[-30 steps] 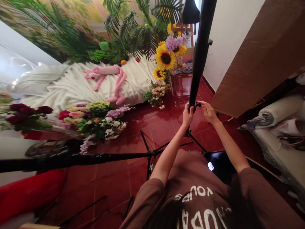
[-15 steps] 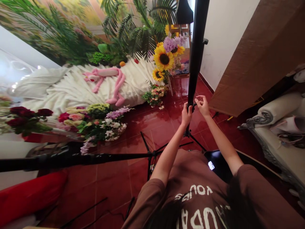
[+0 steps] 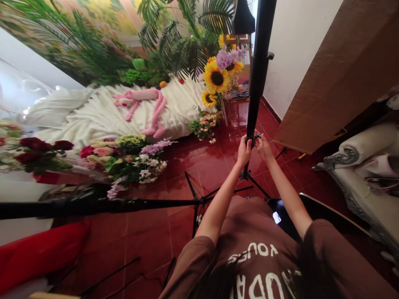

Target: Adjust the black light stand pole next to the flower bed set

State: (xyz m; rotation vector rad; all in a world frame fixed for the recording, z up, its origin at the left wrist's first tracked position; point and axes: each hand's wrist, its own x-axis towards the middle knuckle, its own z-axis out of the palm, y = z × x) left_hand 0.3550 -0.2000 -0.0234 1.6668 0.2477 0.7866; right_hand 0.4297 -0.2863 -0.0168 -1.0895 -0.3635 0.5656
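Pole, black, its long axis running from the top of the view down to splayed legs on the red floor, is held in the curled left fingers, which wrap its lower part. Knob projects from its right side, between the two hands, nearer the right fingers; these are bent close together just below and beside it, though whether they pinch it cannot be told.

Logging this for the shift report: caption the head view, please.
Left hand wrapped around a black stand pole, right hand at its knob, above a red tiled floor.
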